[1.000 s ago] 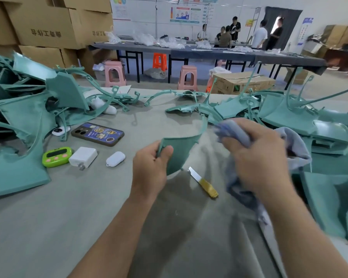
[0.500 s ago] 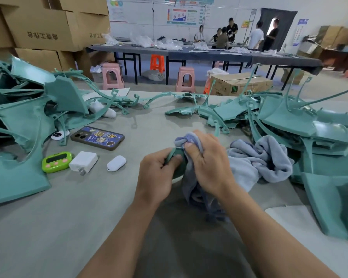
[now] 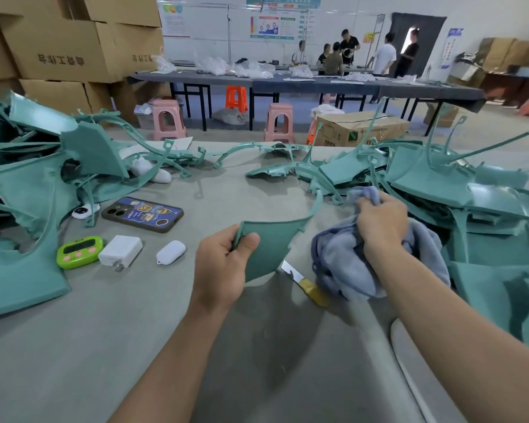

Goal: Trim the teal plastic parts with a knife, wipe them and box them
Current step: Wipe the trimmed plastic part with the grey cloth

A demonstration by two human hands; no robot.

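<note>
**One teal part held up, the cloth bunched beside it**

The teal part [image 3: 269, 242] is held just above the tabletop [image 3: 135, 346] by the left hand [image 3: 223, 264]. Its grip is pinching the part's left corner, with the thumb on the near face and the fingers curled behind. The corner is probably chosen so that the broad face is left free for wiping.

The cloth [image 3: 342, 270] is bunched in the right hand [image 3: 379, 224], whose grip is closed round a fold of it. The rest of the cloth hangs down to the tabletop, just beside the part; no contact between the two can be seen. From this the wiping step is judged to be in hand.

The knife [image 3: 300, 277] is laid flat between part and cloth, its yellow handle partly under the cloth, presumably within reach for the next trimming.

One part in hand, one cloth and one knife are counted. Two heaps of teal parts are seen, the left heap [image 3: 28, 193] and the right heap [image 3: 471, 193]; both are too tangled to be counted.

Five small things are set aside on the left:
- a phone [image 3: 142, 214]
- a green timer [image 3: 79, 251]
- a white charger [image 3: 120, 250]
- a white case [image 3: 171, 252]
- a small white device [image 3: 81, 211]

Beyond the tabletop one cardboard box [image 3: 361, 128] is seen; whether it is meant for the parts cannot be told.
</note>
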